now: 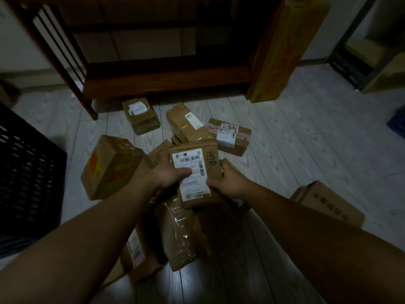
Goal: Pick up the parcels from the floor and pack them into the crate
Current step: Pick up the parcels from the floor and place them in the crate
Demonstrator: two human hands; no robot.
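Hands meet on the labelled parcel (195, 170), left hand (168, 174) and right hand (228, 181) each grasping a side with curled fingers, lifting it above scattered parcels on the floor (306, 139), black crate (28, 172) at left.

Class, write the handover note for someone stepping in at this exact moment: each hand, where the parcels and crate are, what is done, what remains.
Left hand and right hand: both grip the labelled flat parcel, held above the pile.
Black crate: on the floor at the left; its inside is not visible.
Still on the floor: red-marked box, taped long parcel, small box by the shelf, two parcels beyond, box at right.
Left: crate the held parcel, then the rest.
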